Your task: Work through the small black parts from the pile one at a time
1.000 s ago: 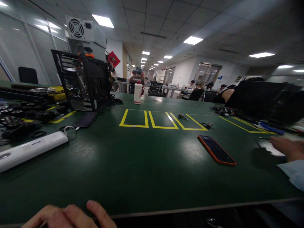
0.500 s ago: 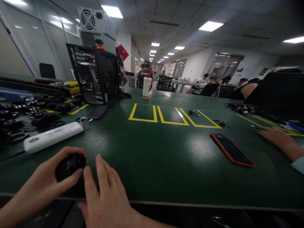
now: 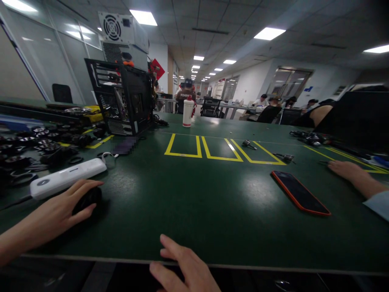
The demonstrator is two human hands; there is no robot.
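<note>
My left hand (image 3: 59, 211) rests on the green table (image 3: 194, 202) at the near left, with its fingers curled round a small round black part (image 3: 88, 198). That part sits just in front of a long white power bank (image 3: 68, 177). At the table's front edge my right hand (image 3: 182, 267) lies low with its fingers stretched out and nothing in it.
Several black round parts (image 3: 27, 150) crowd the far left. An open black computer case (image 3: 123, 101) stands behind them, a white bottle (image 3: 188, 113) further back. An orange-edged phone (image 3: 299, 196) lies at the right, near another person's hand (image 3: 349, 170). Yellow tape boxes (image 3: 212, 148) mark the middle.
My left hand has carried the black part forward and left, down onto the table beside the power bank. My right hand has let go of it and drawn back to the front edge.
</note>
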